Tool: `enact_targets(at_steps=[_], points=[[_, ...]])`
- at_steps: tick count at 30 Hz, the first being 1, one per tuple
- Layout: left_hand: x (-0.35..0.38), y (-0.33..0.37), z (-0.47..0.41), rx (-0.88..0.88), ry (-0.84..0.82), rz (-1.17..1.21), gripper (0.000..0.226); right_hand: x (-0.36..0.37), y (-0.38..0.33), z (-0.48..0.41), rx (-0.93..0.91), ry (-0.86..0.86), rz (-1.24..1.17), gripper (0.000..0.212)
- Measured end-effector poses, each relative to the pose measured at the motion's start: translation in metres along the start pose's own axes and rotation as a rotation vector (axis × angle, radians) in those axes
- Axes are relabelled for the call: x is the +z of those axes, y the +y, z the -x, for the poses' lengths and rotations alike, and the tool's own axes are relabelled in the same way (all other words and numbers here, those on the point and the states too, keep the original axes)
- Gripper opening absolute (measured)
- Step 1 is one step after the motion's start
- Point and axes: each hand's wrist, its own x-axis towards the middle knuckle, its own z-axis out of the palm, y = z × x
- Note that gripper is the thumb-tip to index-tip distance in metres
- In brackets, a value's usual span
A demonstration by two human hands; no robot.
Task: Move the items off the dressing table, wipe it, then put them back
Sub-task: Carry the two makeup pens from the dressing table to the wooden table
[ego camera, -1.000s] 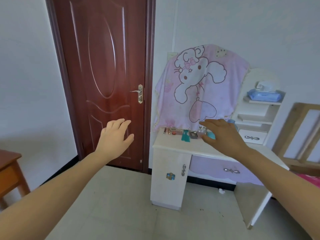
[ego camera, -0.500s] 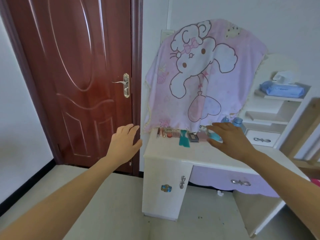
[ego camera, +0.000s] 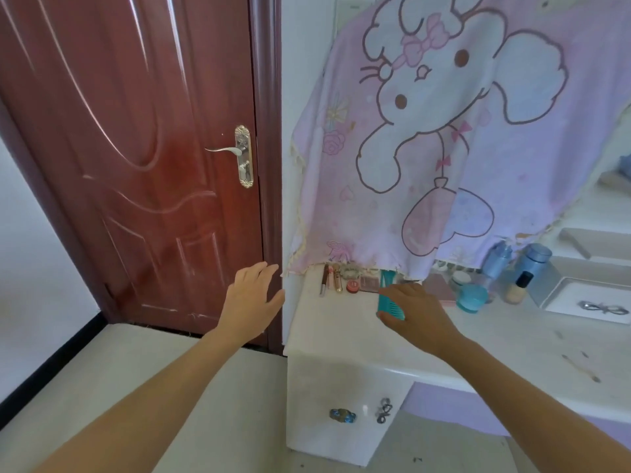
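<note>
The white dressing table (ego camera: 327, 326) has a row of cosmetics along its back edge. From the left: slim tubes (ego camera: 325, 283), a small red pot (ego camera: 352, 286) and a palette (ego camera: 370, 284). Further right stand a blue jar (ego camera: 472, 298), a foundation bottle (ego camera: 518, 287) and blue bottles (ego camera: 532, 259). My right hand (ego camera: 418, 314) is over the tabletop, its fingers and thumb curled round the lower end of a teal comb (ego camera: 387, 290). My left hand (ego camera: 252, 302) hovers with straight fingers just left of the table's corner, holding nothing.
A pink cartoon towel (ego camera: 444, 141) hangs over the mirror, down to the cosmetics. A dark red door (ego camera: 143, 165) stands shut to the left. The table's small drawer unit (ego camera: 587, 302) is at the right, a cupboard door (ego camera: 341, 404) below.
I have come closer to the table. My right hand moved left and down from near the blue jar onto the teal comb. My left hand stays open beside the table's corner.
</note>
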Motion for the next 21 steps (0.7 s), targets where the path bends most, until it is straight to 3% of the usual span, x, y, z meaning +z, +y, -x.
enact_targets(at_steps=[15, 21], points=[[0.156, -0.039, -0.112, -0.044, -0.475, 0.156, 0.047, 0.130, 0.035, -0.062, 0.426, -0.205, -0.198, 0.044], [0.211, -0.024, -0.138, -0.135, -0.474, 0.076, 0.046, 0.167, 0.064, -0.078, 0.532, -0.223, -0.258, 0.044]])
